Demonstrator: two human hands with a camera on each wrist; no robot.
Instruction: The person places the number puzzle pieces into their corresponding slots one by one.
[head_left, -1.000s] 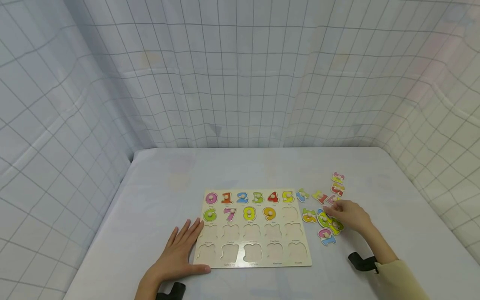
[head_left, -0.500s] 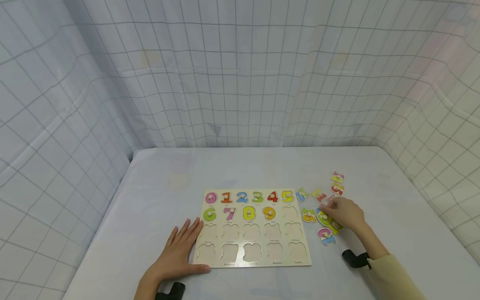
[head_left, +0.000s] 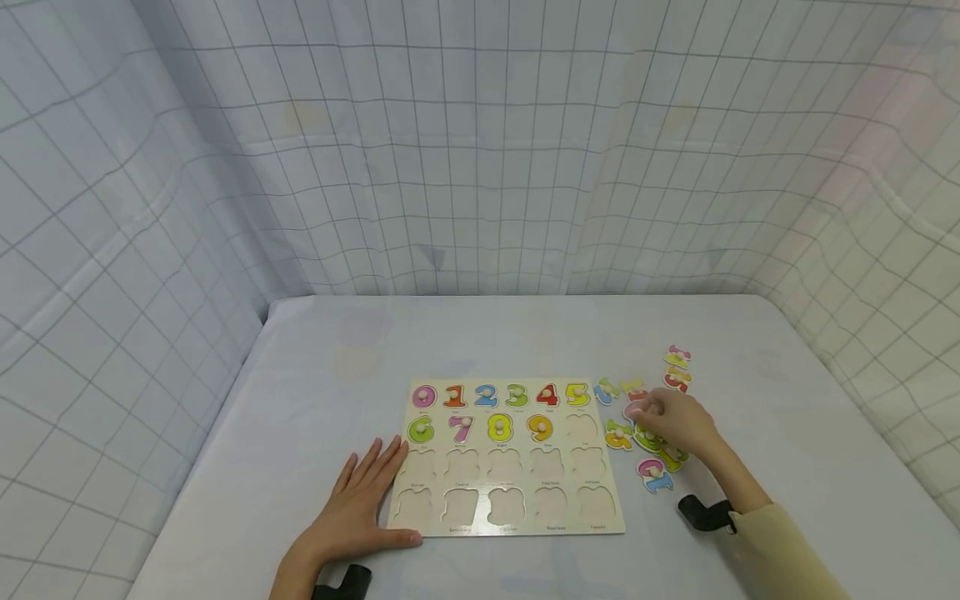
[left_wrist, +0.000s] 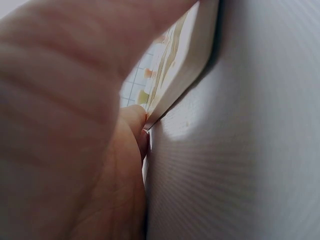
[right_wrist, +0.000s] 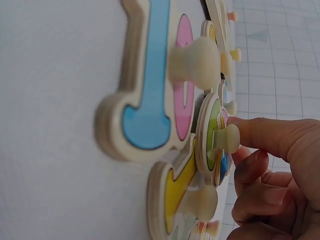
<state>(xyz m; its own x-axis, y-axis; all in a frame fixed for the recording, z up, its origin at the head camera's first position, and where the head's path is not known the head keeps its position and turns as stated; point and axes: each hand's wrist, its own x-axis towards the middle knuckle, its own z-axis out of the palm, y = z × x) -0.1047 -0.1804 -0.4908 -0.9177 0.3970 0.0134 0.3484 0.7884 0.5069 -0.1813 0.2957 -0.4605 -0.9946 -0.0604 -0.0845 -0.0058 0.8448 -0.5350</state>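
A wooden number puzzle board [head_left: 483, 528] lies on the table, with knobbed pieces 0 to 9 seated in its upper rows and bare recesses below. My left hand [head_left: 356, 510] rests at the board's left edge, fingers spread, thumb at the lower corner. My right hand [head_left: 681, 421] is over the loose pieces right of the board, pinching a pink number piece [head_left: 631, 411] between thumb and fingertips; its exact number is hidden. Below it, the right wrist view shows a green piece [right_wrist: 212, 135], a yellow piece [right_wrist: 179, 187] and a blue-and-pink number 10 piece [right_wrist: 147, 107].
Other loose number pieces lie around the right hand: a blue-green one [head_left: 606, 391], an orange-yellow one [head_left: 618, 434], a red-yellow one [head_left: 633, 389], and a red-orange one [head_left: 677, 379] with a pink-yellow one [head_left: 678, 357] behind. Gridded white curtains [head_left: 480, 167] enclose the table.
The right hand has moved a little left toward the board, and the pink piece at its fingertips has shifted left with it. The left hand and board have stayed put.
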